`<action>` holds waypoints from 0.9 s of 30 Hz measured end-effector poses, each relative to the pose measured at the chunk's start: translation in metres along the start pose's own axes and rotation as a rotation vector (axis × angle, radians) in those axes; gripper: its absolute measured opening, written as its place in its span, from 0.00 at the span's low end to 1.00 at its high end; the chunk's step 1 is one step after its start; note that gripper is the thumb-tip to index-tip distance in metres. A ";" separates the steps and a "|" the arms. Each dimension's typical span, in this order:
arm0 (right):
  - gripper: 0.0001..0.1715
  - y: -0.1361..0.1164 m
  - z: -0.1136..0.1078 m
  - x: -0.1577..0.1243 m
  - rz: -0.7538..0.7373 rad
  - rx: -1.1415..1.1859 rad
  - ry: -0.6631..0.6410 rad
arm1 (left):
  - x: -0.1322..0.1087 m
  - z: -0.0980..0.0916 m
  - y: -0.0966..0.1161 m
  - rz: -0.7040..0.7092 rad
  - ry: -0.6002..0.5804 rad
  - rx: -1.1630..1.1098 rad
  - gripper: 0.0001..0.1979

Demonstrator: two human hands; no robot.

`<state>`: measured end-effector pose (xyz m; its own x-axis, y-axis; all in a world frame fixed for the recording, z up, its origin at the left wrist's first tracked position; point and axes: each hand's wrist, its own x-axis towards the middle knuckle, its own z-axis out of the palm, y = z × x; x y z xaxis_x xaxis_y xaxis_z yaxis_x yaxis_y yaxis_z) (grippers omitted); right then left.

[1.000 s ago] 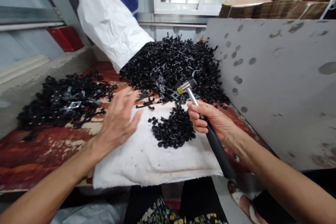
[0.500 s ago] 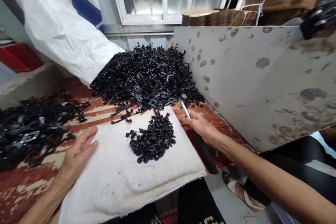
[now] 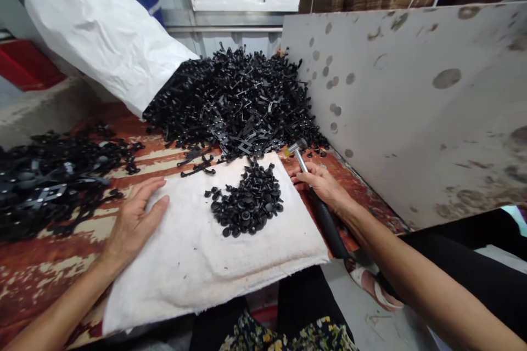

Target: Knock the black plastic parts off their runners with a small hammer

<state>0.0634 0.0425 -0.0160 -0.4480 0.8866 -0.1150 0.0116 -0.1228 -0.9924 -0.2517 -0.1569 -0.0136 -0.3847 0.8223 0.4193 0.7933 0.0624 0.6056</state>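
Right hand (image 3: 323, 184) grasps hammer (image 3: 328, 225), loosely wrapped, along cloth's right edge, head pointing far. Left hand (image 3: 134, 219) released, fingers loose at the left edge of cloth (image 3: 164, 279). Studs (image 3: 247, 205) piled on cloth, near side of big heap (image 3: 247, 98). Step looks like settling hammer and cloth; shifting the cloth would call for left fingers closing on its edge, cloth kept level so studs don't roll.

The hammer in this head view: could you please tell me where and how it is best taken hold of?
Probably by its long black handle, coming from the person's right: it slants back toward the person, the head is at the far end near the heap, and the cloth lies to its left.
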 end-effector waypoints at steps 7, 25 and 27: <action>0.08 -0.003 -0.005 0.004 0.065 0.002 0.057 | 0.008 0.047 0.090 0.646 -0.255 0.046 0.17; 0.10 -0.004 -0.013 -0.004 -0.005 0.090 -0.074 | -0.045 0.017 0.073 0.496 -0.191 0.214 0.09; 0.10 -0.002 -0.013 -0.004 -0.011 0.080 -0.070 | -0.049 0.007 0.062 0.479 -0.157 0.249 0.10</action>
<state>0.0766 0.0446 -0.0139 -0.5090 0.8552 -0.0975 -0.0645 -0.1508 -0.9865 -0.1802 -0.1897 -0.0009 0.1062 0.8648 0.4908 0.9569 -0.2231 0.1861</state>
